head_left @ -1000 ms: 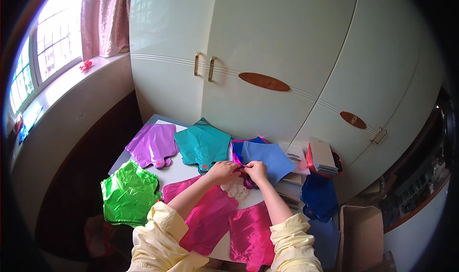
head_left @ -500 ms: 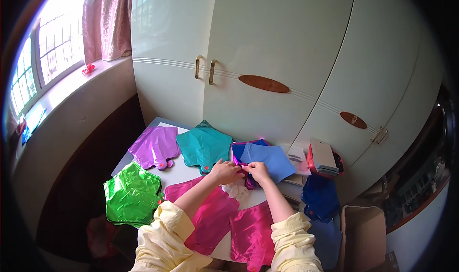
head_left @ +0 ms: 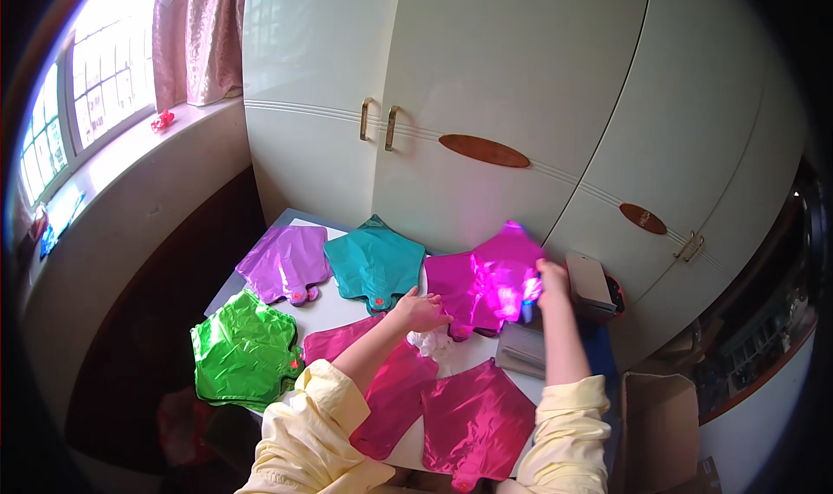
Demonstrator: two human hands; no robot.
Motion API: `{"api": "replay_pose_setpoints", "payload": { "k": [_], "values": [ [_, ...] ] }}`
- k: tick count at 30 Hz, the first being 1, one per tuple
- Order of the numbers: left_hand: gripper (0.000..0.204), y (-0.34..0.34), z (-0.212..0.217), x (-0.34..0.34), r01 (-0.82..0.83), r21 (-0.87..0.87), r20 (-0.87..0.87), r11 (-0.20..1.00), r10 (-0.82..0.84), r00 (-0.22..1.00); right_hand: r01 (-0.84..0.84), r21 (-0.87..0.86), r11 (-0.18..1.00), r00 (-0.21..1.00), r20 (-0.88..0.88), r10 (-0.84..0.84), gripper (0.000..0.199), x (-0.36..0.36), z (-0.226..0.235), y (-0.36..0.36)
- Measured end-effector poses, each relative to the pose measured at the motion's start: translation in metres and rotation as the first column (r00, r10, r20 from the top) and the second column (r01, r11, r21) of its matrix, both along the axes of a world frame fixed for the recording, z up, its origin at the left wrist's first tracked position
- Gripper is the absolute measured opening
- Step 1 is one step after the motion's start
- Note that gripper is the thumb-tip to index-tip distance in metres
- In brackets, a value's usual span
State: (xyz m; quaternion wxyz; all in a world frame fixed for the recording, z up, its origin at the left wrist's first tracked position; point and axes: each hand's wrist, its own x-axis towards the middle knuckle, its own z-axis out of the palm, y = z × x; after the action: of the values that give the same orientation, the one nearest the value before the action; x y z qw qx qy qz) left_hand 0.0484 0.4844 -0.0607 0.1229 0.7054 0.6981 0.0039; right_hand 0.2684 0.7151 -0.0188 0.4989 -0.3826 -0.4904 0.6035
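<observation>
Currently: magenta foil sheet (head_left: pixel 503 255) at the far right part of the table (head_left: pixel 325 310), spread between the two hands. Its longer axis runs roughly left to right, rising toward a pointed far corner.

Key relation: right hand (head_left: pixel 553 283) is the nearer one, set against the sheet's right edge, so the foil extends leftward from its fingers. That hand is blurred; cannot tell whether the fingers grasp the foil or only touch it. Left hand (head_left: pixel 423 312) at the near left corner, palm down; fingers spread and pointing right, grasping nothing visible, foil just ahead of them. Contact there unclear.

Materials: sheet thin, metallic, creased; strong glare on the right half, flatter and darker on the left, with a rounded tab on the near side. Similar flat pieces about it: teal pouch (head_left: pixel 376 264), smooth, angular, just left of the sheet; purple pouch (head_left: pixel 282 261) farther left; green pouch (head_left: pixel 243 351), heavily wrinkled; dark pink pouch (head_left: pixel 477 416) nearest the body, satiny. Beside the left hand, white pile (head_left: pixel 431 345), small soft-looking bits, outlines indistinct. Right of that, grey stack (head_left: pixel 522 353), flat and straight-edged.
</observation>
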Motion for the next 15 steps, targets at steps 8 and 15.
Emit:
{"api": "replay_pose_setpoints", "payload": {
  "k": [8, 15],
  "values": [
    [0.065, 0.001, 0.001, -0.004, -0.012, -0.030, 0.016, 0.999, 0.013, 1.000, 0.255, 0.545, 0.799, 0.918, 0.124, -0.378, 0.018, 0.064, 0.109, 0.007],
    [0.060, -0.028, 0.004, -0.037, -0.177, 0.188, 0.126, 0.966, 0.155, 0.980, -0.175, 0.959, 0.222, 0.795, 0.271, -0.543, 0.013, -0.069, 0.140, -0.120]
  ]
}}
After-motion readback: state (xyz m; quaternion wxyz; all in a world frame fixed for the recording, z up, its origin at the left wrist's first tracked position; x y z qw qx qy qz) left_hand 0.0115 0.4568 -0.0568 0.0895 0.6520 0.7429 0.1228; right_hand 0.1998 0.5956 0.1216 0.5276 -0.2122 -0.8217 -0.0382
